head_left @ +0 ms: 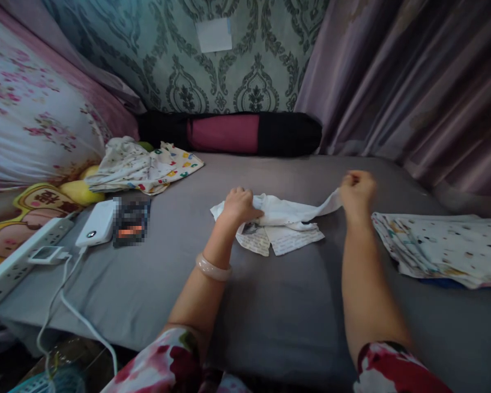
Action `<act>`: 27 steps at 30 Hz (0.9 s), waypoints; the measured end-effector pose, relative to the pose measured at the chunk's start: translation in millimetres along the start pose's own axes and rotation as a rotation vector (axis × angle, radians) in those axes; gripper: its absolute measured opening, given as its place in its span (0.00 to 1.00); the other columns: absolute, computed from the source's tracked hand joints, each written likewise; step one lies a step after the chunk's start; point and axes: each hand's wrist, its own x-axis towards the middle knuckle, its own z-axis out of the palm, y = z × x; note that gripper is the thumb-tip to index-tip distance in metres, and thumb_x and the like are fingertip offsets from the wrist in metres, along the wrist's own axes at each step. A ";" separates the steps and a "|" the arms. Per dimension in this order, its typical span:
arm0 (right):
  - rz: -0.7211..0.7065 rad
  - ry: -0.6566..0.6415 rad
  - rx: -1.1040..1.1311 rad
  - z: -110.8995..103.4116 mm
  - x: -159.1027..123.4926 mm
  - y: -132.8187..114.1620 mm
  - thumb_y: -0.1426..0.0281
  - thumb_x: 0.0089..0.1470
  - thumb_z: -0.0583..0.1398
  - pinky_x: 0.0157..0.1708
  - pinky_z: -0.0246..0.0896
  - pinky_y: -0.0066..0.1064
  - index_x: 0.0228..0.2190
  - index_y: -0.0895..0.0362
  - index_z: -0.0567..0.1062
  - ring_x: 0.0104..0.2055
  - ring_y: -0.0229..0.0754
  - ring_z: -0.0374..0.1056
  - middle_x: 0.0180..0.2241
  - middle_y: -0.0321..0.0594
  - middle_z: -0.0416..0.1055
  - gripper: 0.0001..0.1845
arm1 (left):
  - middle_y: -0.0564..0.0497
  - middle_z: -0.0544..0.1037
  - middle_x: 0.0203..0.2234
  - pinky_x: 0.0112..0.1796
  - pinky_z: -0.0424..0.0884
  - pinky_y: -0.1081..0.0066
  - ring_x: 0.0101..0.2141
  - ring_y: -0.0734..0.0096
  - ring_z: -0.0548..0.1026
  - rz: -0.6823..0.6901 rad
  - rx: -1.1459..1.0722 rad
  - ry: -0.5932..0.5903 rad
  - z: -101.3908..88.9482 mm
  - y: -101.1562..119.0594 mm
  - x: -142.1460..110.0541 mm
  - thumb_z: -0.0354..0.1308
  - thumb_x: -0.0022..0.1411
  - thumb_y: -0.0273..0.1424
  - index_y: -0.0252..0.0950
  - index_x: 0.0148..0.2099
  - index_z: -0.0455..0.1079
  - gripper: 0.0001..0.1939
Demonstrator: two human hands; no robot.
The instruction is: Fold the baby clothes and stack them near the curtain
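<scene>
Right hand [357,191] draws out a thin strip [327,205] of the white garment [282,210], left hand [238,205] planted at the other end!
Right grip pinches the strip's tip; whether the left grasps or just presses, can't tell. The garment's mid-sheet, between the forearms. Best played with a light left anchor, a level right pull, printed flaps [253,243] flat. Mind the folded stack [442,243] beside the right forearm; grey sheet [175,234] stretches towards the near edge, leaving smoothing room.
</scene>
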 end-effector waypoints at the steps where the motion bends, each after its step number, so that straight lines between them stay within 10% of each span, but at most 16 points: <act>1: 0.005 0.005 -0.014 9.5 -1.9 -3.8 0.68 0.62 0.52 0.45 0.67 0.45 0.43 0.62 0.75 0.43 0.50 0.71 0.40 0.52 0.75 0.16 | 0.37 0.73 0.48 0.47 0.66 0.63 0.50 0.51 0.70 -0.008 0.018 -0.035 -0.1 1.0 -0.7 0.62 0.54 0.38 0.32 0.51 0.70 0.24; 9: -0.291 -0.604 -0.111 84.8 -62.2 -27.3 0.71 0.59 0.52 0.57 0.57 0.43 0.52 0.57 0.70 0.56 0.50 0.65 0.54 0.50 0.70 0.21 | 0.42 0.80 0.40 0.36 0.68 0.69 0.40 0.58 0.76 -0.073 -0.047 -0.140 -4.7 -21.5 2.8 0.57 0.51 0.25 0.36 0.43 0.75 0.15; 16: -0.292 -0.609 -0.193 73.9 -56.7 -27.3 0.72 0.55 0.54 0.51 0.59 0.39 0.46 0.59 0.74 0.47 0.49 0.66 0.44 0.50 0.73 0.17 | 0.52 0.74 0.21 0.28 0.63 0.74 0.26 0.71 0.71 -0.175 -0.477 0.091 -4.3 -59.6 8.1 0.50 0.48 0.22 0.34 0.35 0.76 0.15; 27: -0.162 -0.473 0.091 47.6 -45.1 -57.8 0.73 0.45 0.52 0.35 0.60 0.32 0.31 0.56 0.75 0.32 0.43 0.65 0.30 0.39 0.73 0.13 | 0.53 0.70 0.21 0.25 0.61 0.74 0.26 0.71 0.67 -0.149 -0.896 0.356 1.5 -64.6 15.7 0.46 0.42 0.25 0.35 0.29 0.71 0.14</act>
